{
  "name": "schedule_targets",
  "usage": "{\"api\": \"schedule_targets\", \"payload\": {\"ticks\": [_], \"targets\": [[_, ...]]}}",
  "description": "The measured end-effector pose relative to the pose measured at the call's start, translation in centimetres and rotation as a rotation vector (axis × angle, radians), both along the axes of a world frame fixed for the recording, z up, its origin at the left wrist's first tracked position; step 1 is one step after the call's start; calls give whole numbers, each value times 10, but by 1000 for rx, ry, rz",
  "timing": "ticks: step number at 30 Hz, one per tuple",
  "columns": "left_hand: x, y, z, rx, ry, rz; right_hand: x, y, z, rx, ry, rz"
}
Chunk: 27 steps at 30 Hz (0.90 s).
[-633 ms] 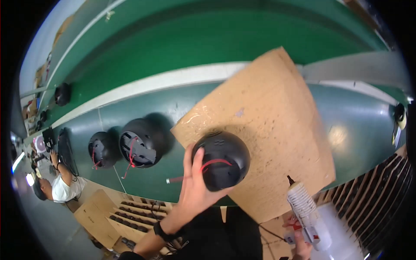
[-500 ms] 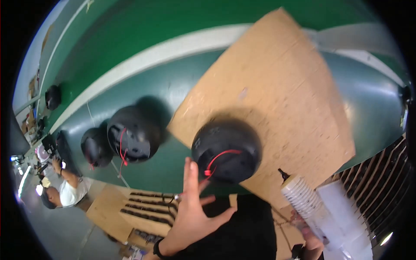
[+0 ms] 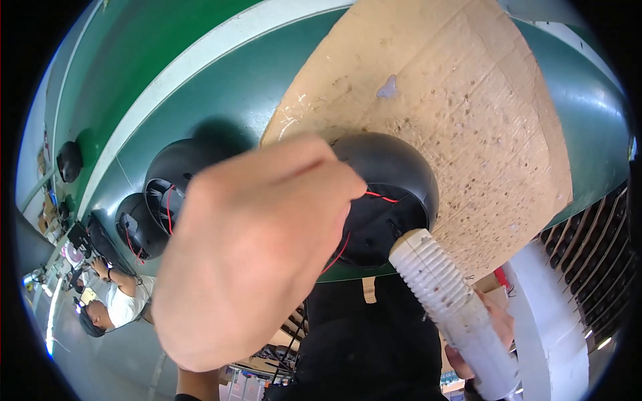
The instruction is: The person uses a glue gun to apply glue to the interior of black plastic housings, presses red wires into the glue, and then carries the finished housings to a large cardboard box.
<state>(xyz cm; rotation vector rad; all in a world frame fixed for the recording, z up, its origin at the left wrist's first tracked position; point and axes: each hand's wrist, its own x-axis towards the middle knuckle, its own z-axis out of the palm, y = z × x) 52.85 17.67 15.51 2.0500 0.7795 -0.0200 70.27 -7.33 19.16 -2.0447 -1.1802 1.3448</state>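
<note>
My left hand (image 3: 257, 234) is closed over the near black round shell (image 3: 391, 154), its fingertips pinching a red wire (image 3: 382, 196) inside the shell's open side. My fist hides the shell's left part, and the wire shows again below the fingers. In my right hand (image 3: 491, 327) is a glue gun with a white ridged barrel (image 3: 438, 277). Its front end reaches over the shell's lower right rim; the tip is hidden there. The shell rests at the near left edge of a cardboard sheet (image 3: 455, 107) spotted with dried glue.
Two more black shells with red wires, a larger one (image 3: 175, 157) and a smaller one (image 3: 137, 230), stand left on the green table (image 3: 267, 73). A rack of dark parts (image 3: 595, 260) is at the right. Another person (image 3: 124, 301) sits at the far left.
My left hand has risen and closed on the red wire. The glue gun has come up and left, to the shell's rim. The whole view has shifted.
</note>
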Motion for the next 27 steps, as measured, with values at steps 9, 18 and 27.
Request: {"api": "schedule_targets", "payload": {"ticks": [9,18,27], "targets": [[31,0,-3,-113,-235,159,-23,30,0,186,-34,23],[18,6,-6,-117,-114,146,-24,47,-22,187,-39,33],[16,2,29,-89,73,163,-14,22,-15,103,-80,-45]]}}
